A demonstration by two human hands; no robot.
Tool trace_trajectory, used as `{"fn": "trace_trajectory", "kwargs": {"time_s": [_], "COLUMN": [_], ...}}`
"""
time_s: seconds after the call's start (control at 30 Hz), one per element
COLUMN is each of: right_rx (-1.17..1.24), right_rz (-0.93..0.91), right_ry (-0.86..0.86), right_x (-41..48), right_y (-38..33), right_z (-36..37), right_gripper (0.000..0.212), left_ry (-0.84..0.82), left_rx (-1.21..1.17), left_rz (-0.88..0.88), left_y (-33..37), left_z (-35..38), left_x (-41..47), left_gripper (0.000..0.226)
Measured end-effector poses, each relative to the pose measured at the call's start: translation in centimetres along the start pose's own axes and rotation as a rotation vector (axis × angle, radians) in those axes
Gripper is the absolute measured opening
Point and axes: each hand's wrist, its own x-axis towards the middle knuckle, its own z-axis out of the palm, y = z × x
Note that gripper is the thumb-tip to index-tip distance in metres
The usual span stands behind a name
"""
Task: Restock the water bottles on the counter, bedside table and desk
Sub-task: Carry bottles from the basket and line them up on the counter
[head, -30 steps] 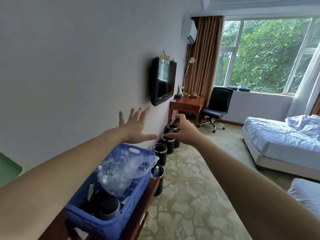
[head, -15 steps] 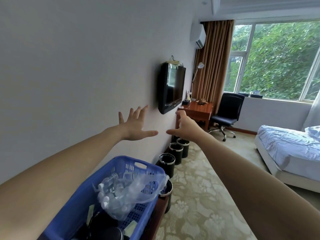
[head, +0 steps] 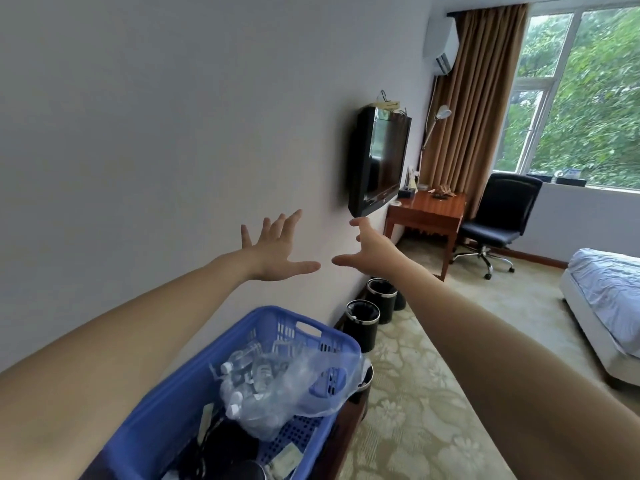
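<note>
While the left hand and right hand hang splayed and empty mid-frame, the water bottles sit bagged in the blue basket at lower centre, so the smart play is reaching down, parting the plastic and gripping bodies, not caps.

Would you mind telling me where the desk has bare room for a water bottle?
The desk top looks bare along its front edge and middle, between the black box by the wall and the office chair. Its back is crowded: the box, a lamp and a small ornament.
</note>
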Motion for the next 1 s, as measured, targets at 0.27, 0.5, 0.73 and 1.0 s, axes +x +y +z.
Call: {"fn": "trace_trajectory", "kwargs": {"time_s": [0.27, 0.5, 0.73, 1.0], "right_rx": [-0.011, -0.072, -0.056, -0.089], "right_rz": [-0.030, -0.111, -0.174, -0.340], "right_ry": [-0.058, -0.125, -0.224, -0.350], "right_x": [4.3, 9.2, 15.8, 22.6], "right_y": [0.7, 3.0, 7.0, 9.3], "right_z": [2.6, 3.3, 3.8, 3.8], "right_gripper": [0.087, 0.087, 0.085, 0.078], "left_ry": [-0.011, -0.004, -0.024, -0.010], "left_rx": [-0.043, -0.069, -0.111, -0.237], "left_rz": [-0.067, -0.162, -0.284, -0.538], "left_y": [-2.5, -2.0, -2.4, -3.7], "left_z": [2.0, 5.2, 7.9, 9.9], "left_x": [2.5, 6.5, 10.6, 13.6], "left_gripper": [0.110, 0.108, 0.111, 0.113]}}
